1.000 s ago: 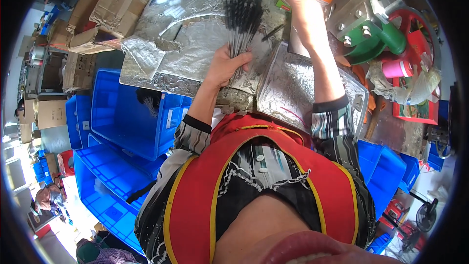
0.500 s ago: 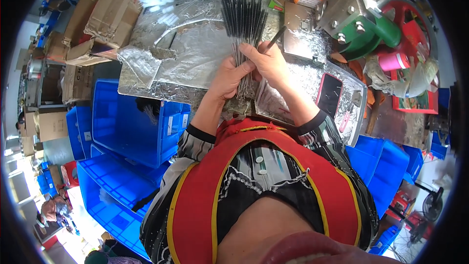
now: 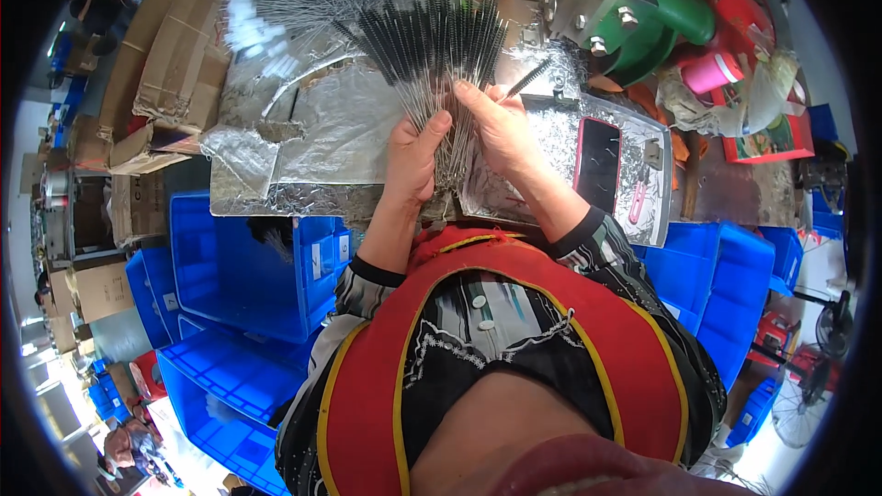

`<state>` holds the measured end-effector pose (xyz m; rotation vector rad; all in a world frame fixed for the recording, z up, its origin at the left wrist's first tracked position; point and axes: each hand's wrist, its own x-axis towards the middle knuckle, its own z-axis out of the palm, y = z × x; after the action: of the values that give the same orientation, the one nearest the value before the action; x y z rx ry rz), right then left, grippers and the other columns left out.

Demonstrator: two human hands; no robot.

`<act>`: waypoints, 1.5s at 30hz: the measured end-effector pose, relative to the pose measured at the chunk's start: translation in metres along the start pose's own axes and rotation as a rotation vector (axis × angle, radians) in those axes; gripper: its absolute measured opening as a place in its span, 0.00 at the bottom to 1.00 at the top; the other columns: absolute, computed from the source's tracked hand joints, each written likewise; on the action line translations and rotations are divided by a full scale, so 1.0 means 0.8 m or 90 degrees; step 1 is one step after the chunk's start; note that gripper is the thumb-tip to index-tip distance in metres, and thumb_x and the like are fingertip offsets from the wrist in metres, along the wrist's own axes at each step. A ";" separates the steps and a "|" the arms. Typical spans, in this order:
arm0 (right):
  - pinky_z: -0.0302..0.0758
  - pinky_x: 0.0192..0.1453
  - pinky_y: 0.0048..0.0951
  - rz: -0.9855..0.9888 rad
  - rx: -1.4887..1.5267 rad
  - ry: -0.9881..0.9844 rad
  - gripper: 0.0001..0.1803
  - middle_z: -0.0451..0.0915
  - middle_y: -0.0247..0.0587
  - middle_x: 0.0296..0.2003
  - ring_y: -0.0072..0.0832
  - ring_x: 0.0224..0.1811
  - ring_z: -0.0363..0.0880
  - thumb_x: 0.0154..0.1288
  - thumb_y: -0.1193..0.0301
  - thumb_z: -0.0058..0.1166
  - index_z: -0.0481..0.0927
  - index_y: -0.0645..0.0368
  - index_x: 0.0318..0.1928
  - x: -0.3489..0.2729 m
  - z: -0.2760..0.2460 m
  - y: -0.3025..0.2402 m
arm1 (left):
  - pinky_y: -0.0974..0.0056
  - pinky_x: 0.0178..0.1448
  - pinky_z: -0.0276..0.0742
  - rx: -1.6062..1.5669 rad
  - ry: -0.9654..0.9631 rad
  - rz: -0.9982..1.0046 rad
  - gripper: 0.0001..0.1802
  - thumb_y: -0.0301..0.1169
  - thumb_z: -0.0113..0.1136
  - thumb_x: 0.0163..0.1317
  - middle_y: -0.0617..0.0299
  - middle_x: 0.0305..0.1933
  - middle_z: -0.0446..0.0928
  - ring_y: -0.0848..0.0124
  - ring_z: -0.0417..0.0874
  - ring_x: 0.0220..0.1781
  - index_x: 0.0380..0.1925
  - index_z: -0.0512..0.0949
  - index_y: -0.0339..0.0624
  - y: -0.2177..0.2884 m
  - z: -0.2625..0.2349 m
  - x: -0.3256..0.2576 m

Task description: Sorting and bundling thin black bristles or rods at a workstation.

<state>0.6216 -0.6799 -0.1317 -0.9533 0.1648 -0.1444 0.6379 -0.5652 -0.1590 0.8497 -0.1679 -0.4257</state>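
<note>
Fanned out more widely than half a second ago, the bundle of black-bristled brushes (image 3: 432, 44) now parts into two clumps, the left one leaning outward; both hands remain on its wire stems. Left hand (image 3: 412, 160): closed around the stems of the left clump, thumb lying along them. Right hand (image 3: 500, 132): closed on the stems of the right clump, thumb tip pressed against their front. One single brush (image 3: 530, 76) projects obliquely beyond the right hand's fingers, its lower end hidden. The bundle stands between the hands, bristles pointing away from the body, over the near edge of the table (image 3: 342, 119). Beyond and to the left lies a pile of wires (image 3: 317, 2) with white ends. To the right, a tray (image 3: 661, 193) littered with silvery scraps bears a phone (image 3: 598, 165) and a pink cutter (image 3: 638, 201). Lower left: an open blue crate (image 3: 237, 271).
</note>
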 end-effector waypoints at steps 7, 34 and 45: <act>0.73 0.37 0.22 -0.001 0.042 0.006 0.11 0.78 0.41 0.31 0.22 0.31 0.76 0.58 0.71 0.51 0.76 0.68 0.37 -0.006 0.002 -0.006 | 0.71 0.49 0.69 0.004 0.041 0.042 0.16 0.26 0.58 0.55 0.62 0.44 0.75 0.76 0.75 0.43 0.44 0.72 0.36 -0.013 0.003 -0.002; 0.71 0.39 0.20 -0.063 -0.066 -0.060 0.11 0.78 0.38 0.33 0.18 0.32 0.74 0.59 0.71 0.51 0.75 0.66 0.40 -0.013 0.015 0.004 | 0.71 0.49 0.69 -0.021 0.075 0.134 0.15 0.21 0.56 0.54 0.61 0.42 0.75 0.76 0.75 0.42 0.43 0.69 0.37 -0.005 0.009 -0.011; 0.63 0.28 0.21 -0.207 -0.372 0.099 0.10 0.72 0.29 0.23 0.15 0.24 0.65 0.62 0.67 0.47 0.76 0.60 0.31 0.003 0.011 -0.018 | 0.72 0.36 0.69 0.060 0.163 0.239 0.10 0.25 0.51 0.59 0.62 0.29 0.72 0.75 0.73 0.28 0.41 0.68 0.36 0.020 -0.017 -0.006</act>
<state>0.6251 -0.6816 -0.1155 -1.5504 0.1989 -0.4903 0.6424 -0.5441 -0.1560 0.9336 -0.1076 0.0432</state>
